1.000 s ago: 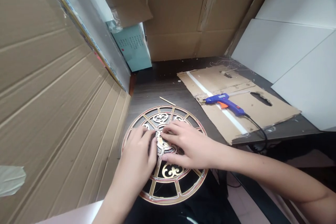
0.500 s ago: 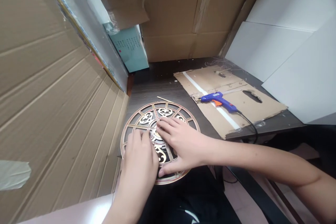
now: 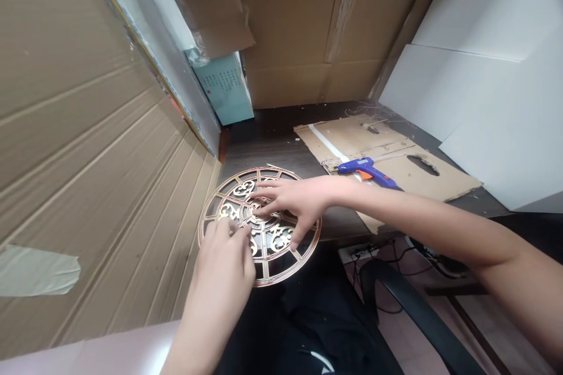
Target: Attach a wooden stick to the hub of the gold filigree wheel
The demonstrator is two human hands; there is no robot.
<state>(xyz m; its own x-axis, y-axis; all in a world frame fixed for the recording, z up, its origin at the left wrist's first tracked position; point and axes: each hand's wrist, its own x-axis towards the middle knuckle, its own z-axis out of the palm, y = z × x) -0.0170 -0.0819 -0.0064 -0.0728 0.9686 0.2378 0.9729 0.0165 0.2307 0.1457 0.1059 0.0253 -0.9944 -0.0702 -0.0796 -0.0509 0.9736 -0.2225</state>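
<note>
A cardboard wall fills the left of the frame, meeting a dark wooden table. On the table, toward the bottom middle, lies a round gold fretwork panel. The left hand has its fingers bunched on the pattern, and any pinch is hidden. The right hand rests spread over the panel's middle, hiding it. Further right, a blue glue gun sits on a cardboard sheet, below white boards.
</note>
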